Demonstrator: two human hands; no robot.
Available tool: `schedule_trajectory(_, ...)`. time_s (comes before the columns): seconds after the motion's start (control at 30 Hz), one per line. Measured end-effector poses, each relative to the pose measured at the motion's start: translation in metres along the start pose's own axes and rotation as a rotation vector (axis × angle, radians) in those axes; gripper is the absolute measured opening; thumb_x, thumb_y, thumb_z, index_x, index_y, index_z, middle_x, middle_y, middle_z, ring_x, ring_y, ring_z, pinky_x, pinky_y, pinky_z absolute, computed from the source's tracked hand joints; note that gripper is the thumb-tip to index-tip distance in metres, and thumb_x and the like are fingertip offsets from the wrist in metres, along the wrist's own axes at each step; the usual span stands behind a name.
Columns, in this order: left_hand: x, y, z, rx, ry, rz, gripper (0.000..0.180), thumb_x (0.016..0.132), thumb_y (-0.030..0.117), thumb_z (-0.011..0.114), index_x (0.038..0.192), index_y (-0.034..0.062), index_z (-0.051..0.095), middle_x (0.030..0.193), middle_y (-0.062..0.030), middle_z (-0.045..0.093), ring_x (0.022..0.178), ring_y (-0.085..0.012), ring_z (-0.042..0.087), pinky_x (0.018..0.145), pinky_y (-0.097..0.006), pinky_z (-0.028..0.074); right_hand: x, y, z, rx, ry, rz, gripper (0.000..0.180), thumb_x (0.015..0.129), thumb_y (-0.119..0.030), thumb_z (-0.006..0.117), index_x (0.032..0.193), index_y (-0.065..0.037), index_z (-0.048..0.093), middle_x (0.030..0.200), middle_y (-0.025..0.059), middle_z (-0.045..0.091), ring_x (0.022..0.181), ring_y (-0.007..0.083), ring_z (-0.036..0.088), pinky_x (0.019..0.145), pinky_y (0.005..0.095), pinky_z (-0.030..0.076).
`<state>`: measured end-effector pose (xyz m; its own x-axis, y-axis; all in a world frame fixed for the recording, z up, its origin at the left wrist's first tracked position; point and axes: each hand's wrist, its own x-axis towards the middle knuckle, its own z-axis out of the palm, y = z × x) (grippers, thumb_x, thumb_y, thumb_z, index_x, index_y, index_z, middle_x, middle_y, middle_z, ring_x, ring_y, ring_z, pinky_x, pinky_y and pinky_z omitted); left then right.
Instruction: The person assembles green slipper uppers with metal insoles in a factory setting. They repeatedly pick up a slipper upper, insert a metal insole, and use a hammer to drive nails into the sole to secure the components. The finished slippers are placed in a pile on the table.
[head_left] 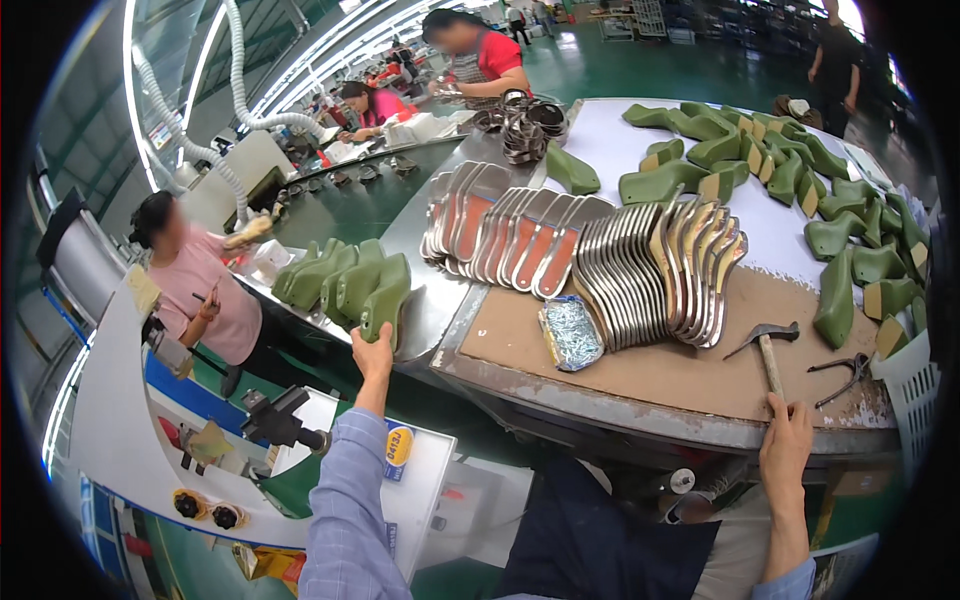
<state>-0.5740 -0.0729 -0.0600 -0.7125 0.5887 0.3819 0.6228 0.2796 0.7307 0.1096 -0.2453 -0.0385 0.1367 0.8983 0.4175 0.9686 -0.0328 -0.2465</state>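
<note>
My left hand reaches to the metal table edge and grips the near end of a green shoe last, the closest in a row of several. My right hand is closed round the wooden handle of a hammer, whose metal head rests on the brown board. Beside the hammer lies a pair of pincers. In the middle of the table stand curved, silver-edged insoles in close rows. A small tray of nails sits in front of them.
Many loose green lasts cover the white sheet at the right. A white plastic basket is at the right edge. A white machine stands at the left, near a person in pink. A person in red works beyond dark straps.
</note>
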Motion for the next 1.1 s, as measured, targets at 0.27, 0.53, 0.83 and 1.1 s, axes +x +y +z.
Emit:
schedule_trajectory(0.27, 0.035, 0.042, 0.026, 0.582, 0.188, 0.367, 0.046, 0.084, 0.011, 0.061, 0.129, 0.0026, 0.056, 0.135, -0.0240, 0.057, 0.127, -0.0438, 0.051, 0.105, -0.054, 0.040, 0.001, -0.005, 0.000, -0.003, -0.020, -0.014, 0.038, 0.080, -0.002, 0.064, 0.117, -0.011, 0.068, 0.099, 0.0187, 0.058, 0.093, 0.0380, 0.057, 0.082, 0.0482, 0.048)
schedule_trajectory(0.53, -0.187, 0.240, 0.042, -0.463, -0.607, 0.596, 0.019, 0.095, 0.000, 0.059, 0.114, 0.0011, 0.065, 0.106, -0.0122, 0.070, 0.097, -0.0194, 0.067, 0.089, -0.033, 0.052, 0.105, 0.063, 0.005, 0.100, 0.262, 0.374, 0.069, 0.091, -0.037, 0.069, 0.145, -0.002, 0.043, 0.126, 0.0277, 0.056, 0.115, 0.0450, 0.055, 0.095, 0.0513, 0.046)
schedule_trajectory(0.83, -0.262, 0.288, 0.042, -0.540, -0.914, 0.558, 0.038, 0.093, 0.007, 0.069, 0.128, -0.0034, 0.060, 0.109, -0.0167, 0.072, 0.091, -0.0227, 0.072, 0.079, -0.033, 0.058, 0.199, 0.153, 0.036, 0.066, -0.011, 0.671, 0.105, 0.071, -0.047, 0.077, 0.158, -0.016, 0.027, 0.138, 0.0347, 0.049, 0.125, 0.0464, 0.054, 0.104, 0.0510, 0.045)
schedule_trajectory(1.1, -0.242, 0.346, 0.156, -0.335, -0.898, 0.387, 0.062, 0.086, 0.050, 0.073, 0.121, -0.0002, 0.065, 0.091, -0.0178, 0.073, 0.087, -0.0328, 0.072, 0.081, -0.041, 0.054, 0.169, 0.111, -0.001, 0.049, -0.076, 0.206, 0.062, 0.071, -0.029, 0.087, 0.121, -0.003, 0.060, 0.107, 0.0222, 0.067, 0.104, 0.0431, 0.063, 0.087, 0.0489, 0.051)
